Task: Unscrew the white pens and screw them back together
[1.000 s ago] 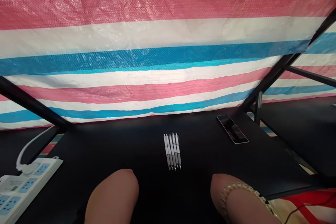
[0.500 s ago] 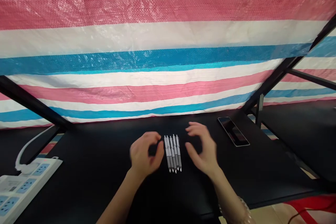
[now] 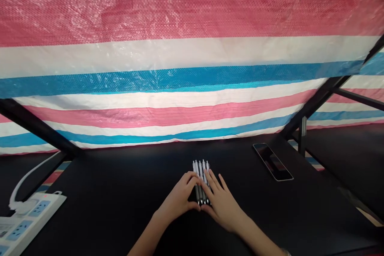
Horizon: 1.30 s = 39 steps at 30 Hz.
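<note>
Centrally, pens [image 3: 201,170], black tabletop [image 3: 120,192], seemingly plastic sheeting [image 3: 192,54]

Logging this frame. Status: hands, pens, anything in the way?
Left hand curved at left edge of pens; right hand spread across their right. Five, side by side, partly covered. Phone off right, clear.

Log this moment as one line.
left hand: at pens, left side; right hand: over pens, right side; pens: side by side, black table; phone: apart, right
</note>
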Available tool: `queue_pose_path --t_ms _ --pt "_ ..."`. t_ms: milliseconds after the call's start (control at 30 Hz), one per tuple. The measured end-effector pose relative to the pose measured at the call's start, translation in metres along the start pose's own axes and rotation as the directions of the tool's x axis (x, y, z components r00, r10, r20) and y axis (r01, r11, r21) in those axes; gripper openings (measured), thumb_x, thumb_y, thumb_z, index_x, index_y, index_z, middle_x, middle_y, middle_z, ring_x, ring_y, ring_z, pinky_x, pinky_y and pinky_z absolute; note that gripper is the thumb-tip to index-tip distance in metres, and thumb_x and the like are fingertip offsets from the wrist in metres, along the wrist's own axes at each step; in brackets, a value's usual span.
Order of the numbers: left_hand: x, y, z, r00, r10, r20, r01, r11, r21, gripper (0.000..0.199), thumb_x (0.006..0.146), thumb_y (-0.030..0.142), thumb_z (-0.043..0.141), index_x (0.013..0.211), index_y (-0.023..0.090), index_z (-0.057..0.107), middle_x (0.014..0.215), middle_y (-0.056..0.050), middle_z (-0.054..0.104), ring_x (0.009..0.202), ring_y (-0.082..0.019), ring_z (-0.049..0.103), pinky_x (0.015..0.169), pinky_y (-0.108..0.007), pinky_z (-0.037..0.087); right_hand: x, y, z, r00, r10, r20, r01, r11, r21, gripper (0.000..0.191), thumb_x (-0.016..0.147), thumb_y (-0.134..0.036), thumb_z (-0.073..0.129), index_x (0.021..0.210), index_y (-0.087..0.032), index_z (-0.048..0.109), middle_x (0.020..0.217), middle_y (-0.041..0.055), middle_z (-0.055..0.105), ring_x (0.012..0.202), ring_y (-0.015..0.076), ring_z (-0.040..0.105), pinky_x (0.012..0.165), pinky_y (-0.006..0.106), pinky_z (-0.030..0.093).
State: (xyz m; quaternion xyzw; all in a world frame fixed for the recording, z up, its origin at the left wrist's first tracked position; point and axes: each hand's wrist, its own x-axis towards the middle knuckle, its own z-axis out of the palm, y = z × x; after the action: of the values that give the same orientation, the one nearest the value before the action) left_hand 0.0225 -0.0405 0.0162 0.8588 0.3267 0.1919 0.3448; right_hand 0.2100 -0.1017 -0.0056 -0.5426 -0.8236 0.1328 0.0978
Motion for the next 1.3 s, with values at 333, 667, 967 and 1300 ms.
queue_pose_path --t_ms 333,667,967,1300 --pt "0.031 -0.018 -0.023 0.995 0.07 -0.073 -0.068 0.997 0.036 0.039 0.077 0.018 0.062 0.114 0.024 0.051 0.118 -0.007 0.055 0.111 -0.024 0.046 0.095 -0.041 0.04 0.037 0.017 -0.011 0.968 0.061 -0.243 -0.015 0.982 0.187 0.059 0.091 -0.043 0.037 0.143 -0.023 0.018 0.15 0.0114 0.016 0.138 0.0281 0.011 0.107 0.052 0.018" --pt "0.028 -0.038 -0.019 0.991 0.101 -0.082 -0.078 0.965 0.25 0.034 0.078 -0.004 0.04 0.091 0.02 0.059 0.103 -0.005 0.059 0.098 -0.021 0.049 0.085 -0.035 0.044 0.032 -0.028 0.008 0.941 0.335 0.044 -0.189 0.414 0.89 0.031 0.086 -0.045 0.044 0.07 -0.019 0.043 0.051 -0.0036 0.05 0.036 0.0071 0.042 0.036 0.018 0.029" --pt "0.022 -0.001 -0.028 0.996 0.088 -0.015 -0.086 0.989 0.12 0.031 0.081 0.003 0.04 0.09 0.023 0.063 0.099 -0.002 0.061 0.076 -0.013 0.058 0.069 -0.022 0.044 0.029 -0.017 0.011 0.86 -0.1 0.5 -0.504 -0.31 0.806 0.061 0.08 -0.072 0.029 0.097 -0.015 0.046 0.064 0.0043 0.063 0.041 0.0155 0.06 0.034 0.02 0.039" --pt "0.027 -0.018 -0.018 0.925 -0.357 -0.127 0.103 0.559 -0.823 0.062 0.076 0.026 0.066 0.132 0.025 0.04 0.128 -0.015 0.051 0.086 -0.023 0.066 0.078 -0.037 0.053 0.027 -0.024 0.015 0.916 -0.125 0.381 -0.393 -0.466 0.793 0.035 0.079 -0.049 0.058 0.077 -0.016 0.048 0.051 -0.0036 0.052 0.029 0.006 0.041 0.03 0.017 0.018"
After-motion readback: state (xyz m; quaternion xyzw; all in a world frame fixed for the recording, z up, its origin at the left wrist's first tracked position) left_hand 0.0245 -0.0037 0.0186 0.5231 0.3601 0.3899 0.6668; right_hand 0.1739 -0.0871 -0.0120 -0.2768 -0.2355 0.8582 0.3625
